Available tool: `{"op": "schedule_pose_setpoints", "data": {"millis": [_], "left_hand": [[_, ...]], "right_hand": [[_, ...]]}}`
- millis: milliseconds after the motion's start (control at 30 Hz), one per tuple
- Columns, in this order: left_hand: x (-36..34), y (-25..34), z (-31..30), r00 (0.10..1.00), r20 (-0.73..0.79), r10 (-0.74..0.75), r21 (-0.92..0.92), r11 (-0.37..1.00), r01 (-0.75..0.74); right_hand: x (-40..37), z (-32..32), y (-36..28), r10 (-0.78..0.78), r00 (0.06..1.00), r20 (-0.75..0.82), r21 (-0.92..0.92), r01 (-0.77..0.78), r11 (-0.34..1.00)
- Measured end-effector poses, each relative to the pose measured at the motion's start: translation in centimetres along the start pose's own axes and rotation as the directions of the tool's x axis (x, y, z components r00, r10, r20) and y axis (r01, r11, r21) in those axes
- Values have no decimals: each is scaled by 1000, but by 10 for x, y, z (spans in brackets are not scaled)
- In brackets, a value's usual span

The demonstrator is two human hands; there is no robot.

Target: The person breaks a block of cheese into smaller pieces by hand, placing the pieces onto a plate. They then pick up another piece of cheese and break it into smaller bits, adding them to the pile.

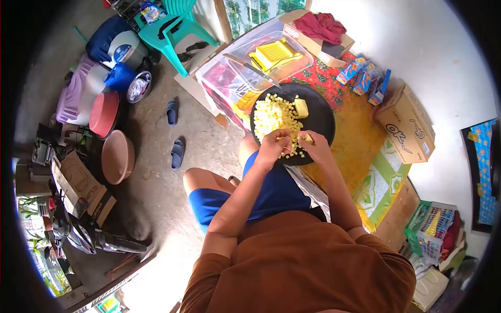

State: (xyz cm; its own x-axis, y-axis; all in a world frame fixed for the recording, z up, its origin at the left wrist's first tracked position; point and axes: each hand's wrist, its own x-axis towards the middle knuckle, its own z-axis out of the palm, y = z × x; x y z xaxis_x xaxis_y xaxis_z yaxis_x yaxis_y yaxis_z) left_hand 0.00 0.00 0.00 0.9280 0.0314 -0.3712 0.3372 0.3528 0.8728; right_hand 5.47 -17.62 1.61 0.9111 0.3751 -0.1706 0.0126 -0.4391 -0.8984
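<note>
On my lap and the table edge rests a round black tray. A heap of small pale yellow cubes covers its left side, with a larger yellow block beside the heap. My left hand is over the near edge of the heap, fingers closed in a pinch; what they hold is hidden. Close to its right, my right hand has its fingers closed on a small yellow piece. A few loose cubes lie below and between the hands.
Behind the tray, a clear plastic bin holds a yellow slotted rack, with a knife across it. Cardboard boxes and blue packets sit on the table. Slippers and basins are at left.
</note>
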Motion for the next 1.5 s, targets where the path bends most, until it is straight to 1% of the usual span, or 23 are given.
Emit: {"op": "schedule_pose_setpoints", "data": {"millis": [67, 167, 267, 333, 400, 467, 533, 667, 767, 867, 967, 1067, 1167, 1267, 1367, 1467, 1500], "left_hand": [[-2, 0, 4, 998, -51, 48, 93, 995, -44], [-1, 2, 6, 988, -47, 146, 225, 966, -132], [-7, 5, 7, 982, -43, 186, 261, 951, -169], [-10, 12, 10, 973, -34, 227, 260, 942, -211], [-8, 13, 10, 960, -17, 279, 244, 933, -266], [-4, 10, 10, 941, 3, 338, 212, 919, -331], [-6, 15, 13, 939, 6, 345, 213, 916, -338], [-15, 23, 18, 943, -4, 333, 248, 914, -322], [-12, 17, 19, 918, 64, 391, 293, 872, -391], [-10, 16, 21, 896, 47, 441, 248, 864, -439], [-20, 34, 22, 959, 139, 248, -33, 969, -245], [-15, 25, 16, 910, 135, 393, 146, 900, -411], [-21, 29, 17, 915, 144, 376, 148, 906, -396], [-12, 13, 14, 910, 136, 392, 130, 903, -409], [-18, 21, 17, 824, 120, 554, 332, 760, -559], [-23, 24, 18, 854, 84, 513, 170, 838, -519], [-27, 28, 19, 883, 95, 459, 40, 885, -464]], "right_hand": [[-3, 0, -5, -10, 1000, 0, -53, 10, 999], [4, -2, 6, -67, 998, -10, -31, 66, 997], [1, -3, 1, 45, 998, 36, 165, -50, 985], [7, -4, 11, 83, 993, 85, 341, -108, 934], [7, -5, 11, 112, 983, 147, 529, -174, 831], [2, -8, -1, 126, 966, 224, 707, -250, 662], [1, -9, -6, 118, 964, 237, 745, -258, 615], [-5, -10, -26, 124, 966, 225, 807, -257, 532], [-6, -10, -29, 40, 965, 258, 808, -238, 539], [-8, -9, -33, -11, 951, 309, 797, -253, 549], [-11, -14, -39, 18, 921, 390, 791, -345, 506], [-12, -15, -39, 17, 913, 408, 807, -369, 462], [-14, -10, -36, 12, 934, 357, 755, -296, 585], [-15, -9, -37, 31, 943, 332, 751, -283, 596], [-16, -11, -40, 72, 945, 318, 808, -310, 502], [-19, -13, -49, 74, 937, 340, 829, -336, 448], [-18, -12, -48, 76, 939, 335, 824, -331, 459]]}}
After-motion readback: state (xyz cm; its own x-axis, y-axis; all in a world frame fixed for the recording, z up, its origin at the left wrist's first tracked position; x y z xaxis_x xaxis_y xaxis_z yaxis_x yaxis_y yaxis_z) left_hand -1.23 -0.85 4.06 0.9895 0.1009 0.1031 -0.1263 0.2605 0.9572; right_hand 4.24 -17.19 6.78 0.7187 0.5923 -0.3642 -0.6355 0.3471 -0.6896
